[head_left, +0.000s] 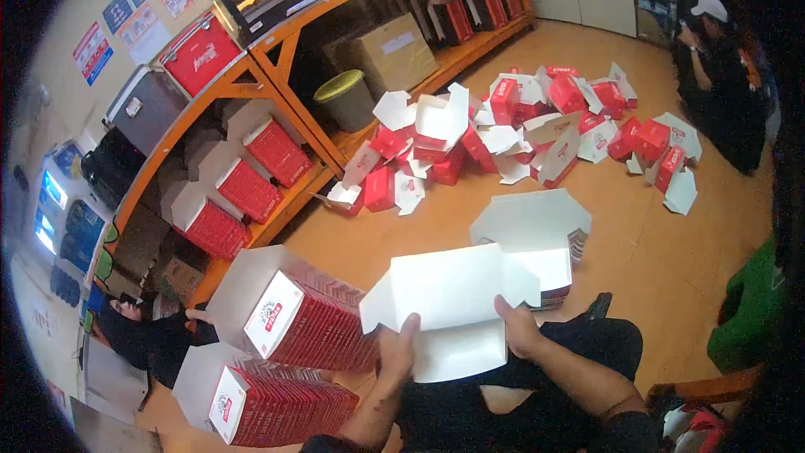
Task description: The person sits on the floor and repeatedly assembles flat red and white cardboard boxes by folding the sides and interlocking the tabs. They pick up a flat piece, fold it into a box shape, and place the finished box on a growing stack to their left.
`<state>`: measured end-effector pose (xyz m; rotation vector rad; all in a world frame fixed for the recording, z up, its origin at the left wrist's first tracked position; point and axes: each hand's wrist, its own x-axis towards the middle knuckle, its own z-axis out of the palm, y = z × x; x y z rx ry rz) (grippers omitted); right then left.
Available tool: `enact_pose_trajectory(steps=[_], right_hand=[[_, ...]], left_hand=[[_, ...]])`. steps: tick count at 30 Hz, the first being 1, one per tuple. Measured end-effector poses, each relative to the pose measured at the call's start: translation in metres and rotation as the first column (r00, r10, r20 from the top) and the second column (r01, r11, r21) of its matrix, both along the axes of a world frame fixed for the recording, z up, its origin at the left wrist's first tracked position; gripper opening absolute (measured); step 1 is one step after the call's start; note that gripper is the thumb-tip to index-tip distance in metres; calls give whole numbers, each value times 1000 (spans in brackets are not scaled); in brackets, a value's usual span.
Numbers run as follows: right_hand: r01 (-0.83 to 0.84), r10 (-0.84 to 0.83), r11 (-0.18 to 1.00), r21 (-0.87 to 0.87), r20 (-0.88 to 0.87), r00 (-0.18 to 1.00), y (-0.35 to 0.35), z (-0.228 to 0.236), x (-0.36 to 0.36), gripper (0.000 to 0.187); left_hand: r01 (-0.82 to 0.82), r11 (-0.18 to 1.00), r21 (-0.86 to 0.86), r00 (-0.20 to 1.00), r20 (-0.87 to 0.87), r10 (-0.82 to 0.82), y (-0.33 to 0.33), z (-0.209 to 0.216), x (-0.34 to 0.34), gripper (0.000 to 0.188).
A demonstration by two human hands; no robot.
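Above my lap I hold one cardboard takeaway box (457, 294), its white inside facing up and its flaps spread. My left hand (398, 351) grips its left side, thumb on the inner face. On the opposite side my right hand (517, 329) pinches the wall the same way. Just beyond, to the right, stands a stack of nested boxes (537, 231) with white insides showing. Close to my left arm are two long stacks of nested red boxes, one farther (327, 319) and one nearer (289, 403), each with a white printed flap in front.
A loose heap of red and white boxes (503, 130) covers the floor ahead. Orange shelving (293, 75) on the left carries more stacks, a grey bin (345, 101) and a carton (394, 50). One person (155, 335) is at left, another (717, 75) at far right, near a green chair (746, 310).
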<state>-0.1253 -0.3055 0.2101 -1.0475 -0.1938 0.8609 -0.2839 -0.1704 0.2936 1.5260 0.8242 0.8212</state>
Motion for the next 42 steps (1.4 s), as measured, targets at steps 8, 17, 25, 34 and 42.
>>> enact_pose_trajectory(steps=[8,17,25,34,42], right_hand=[[125,143,960,-250,823,550,-35,42,20,56],[506,-129,810,-295,752,646,-89,41,132,35],[462,271,659,-594,760,591,-51,19,183,36],[634,588,362,-683,695,413,-68,-22,226,47],[919,646,147,-365,740,190,-43,-6,181,38]], left_hand=[[61,989,-137,981,-172,-85,-3,8,20,47],[684,367,631,657,-314,-685,41,-22,109,45],[776,-20,631,504,-638,-583,69,-128,168,31],[748,135,650,489,-401,-775,50,-142,169,25],[664,47,746,496,-393,-774,50,-140,168,22]])
